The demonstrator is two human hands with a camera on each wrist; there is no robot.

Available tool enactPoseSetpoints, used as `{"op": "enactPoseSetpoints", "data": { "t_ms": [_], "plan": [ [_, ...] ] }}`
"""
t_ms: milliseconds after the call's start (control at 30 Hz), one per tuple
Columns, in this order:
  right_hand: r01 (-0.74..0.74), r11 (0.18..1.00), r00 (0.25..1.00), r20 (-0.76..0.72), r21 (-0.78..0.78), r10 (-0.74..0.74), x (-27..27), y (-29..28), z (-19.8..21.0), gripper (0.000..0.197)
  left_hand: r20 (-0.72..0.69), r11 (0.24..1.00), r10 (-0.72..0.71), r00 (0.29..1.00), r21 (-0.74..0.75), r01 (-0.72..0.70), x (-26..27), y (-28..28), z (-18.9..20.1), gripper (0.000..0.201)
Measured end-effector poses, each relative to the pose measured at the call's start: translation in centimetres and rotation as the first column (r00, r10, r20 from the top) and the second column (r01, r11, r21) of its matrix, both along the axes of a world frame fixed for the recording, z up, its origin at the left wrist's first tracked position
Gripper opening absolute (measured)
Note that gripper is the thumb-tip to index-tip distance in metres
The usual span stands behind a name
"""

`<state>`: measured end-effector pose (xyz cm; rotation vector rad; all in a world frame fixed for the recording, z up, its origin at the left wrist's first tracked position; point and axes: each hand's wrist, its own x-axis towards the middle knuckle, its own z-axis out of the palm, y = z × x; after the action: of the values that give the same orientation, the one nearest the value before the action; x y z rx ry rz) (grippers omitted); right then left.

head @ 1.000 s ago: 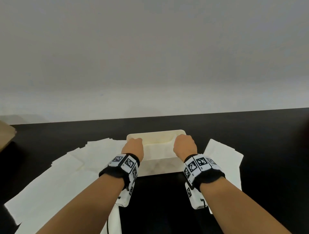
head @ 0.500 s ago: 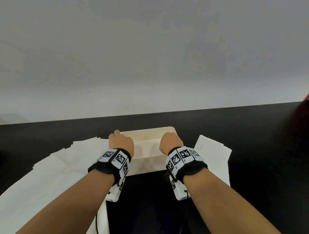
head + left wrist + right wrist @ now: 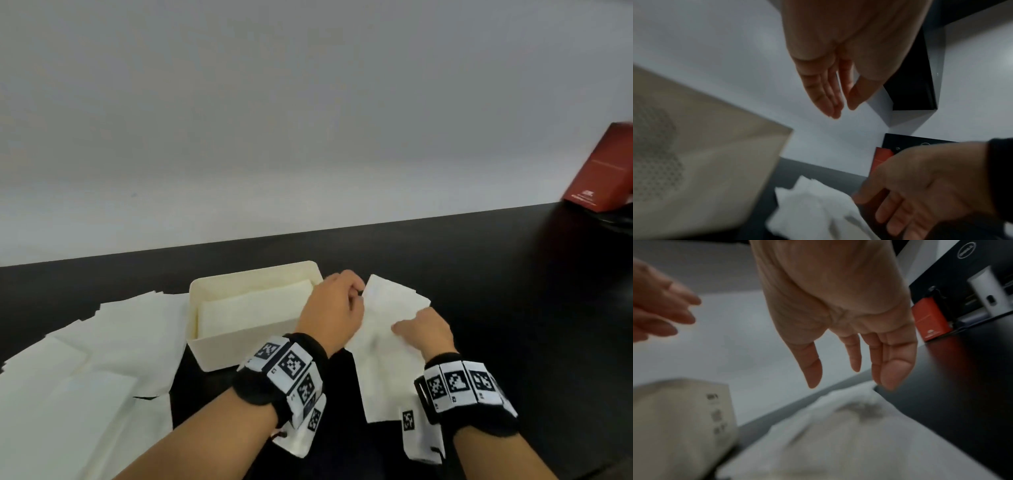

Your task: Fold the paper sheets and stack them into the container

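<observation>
Container [image 3: 219, 356], table [image 3: 513, 308] centre — folded sheets [image 3: 246, 311] already stacked inside. Unfolded sheets [image 3: 85, 359] left; another pile [image 3: 387, 342] right, under left hand [image 3: 334, 308] and right hand [image 3: 424, 330] — both empty, fingers relaxed. Much folding remains.

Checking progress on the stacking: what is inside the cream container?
Folded paper lies flat inside the container, covering its floor. How many sheets lie beneath the top one cannot be seen.

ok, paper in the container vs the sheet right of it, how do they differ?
The paper in the container is folded into a compact rectangle inside the container; the sheet right of it lies spread on the black table. Nothing touches the first; both hands are at the second. Both look off-white.
</observation>
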<state>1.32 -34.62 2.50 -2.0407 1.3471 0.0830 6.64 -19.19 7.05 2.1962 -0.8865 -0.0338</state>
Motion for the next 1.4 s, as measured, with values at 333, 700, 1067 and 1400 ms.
{"op": "enactPoseSetpoints", "data": {
  "t_ms": [333,700,1067,1400],
  "plan": [
    [0.054,0.99,0.998,0.004,0.13,-0.055,-0.8,-0.5,-3.8,0.066,-0.262,0.702,0.032,0.965,0.693,0.164,-3.0,-4.2,-6.1,0.063],
    [-0.096,0.96,0.994,-0.017,0.262,0.104,-5.4,-0.3,-4.0,0.028,-0.302,0.804,0.169,0.938,0.593,0.046,-2.7,-2.1,-6.1,0.051],
    [-0.15,0.871,0.987,0.022,0.467,0.158,-9.2,0.3,-2.8,0.027,-0.455,0.814,0.393,0.799,0.577,-0.072,-5.3,-1.9,-7.8,0.084],
    [-0.128,0.907,0.987,-0.033,0.402,0.154,-9.9,2.0,-3.7,0.017,-0.397,0.821,0.46,0.794,0.53,-0.21,-6.5,-1.4,-7.3,0.064]
  ]
}}
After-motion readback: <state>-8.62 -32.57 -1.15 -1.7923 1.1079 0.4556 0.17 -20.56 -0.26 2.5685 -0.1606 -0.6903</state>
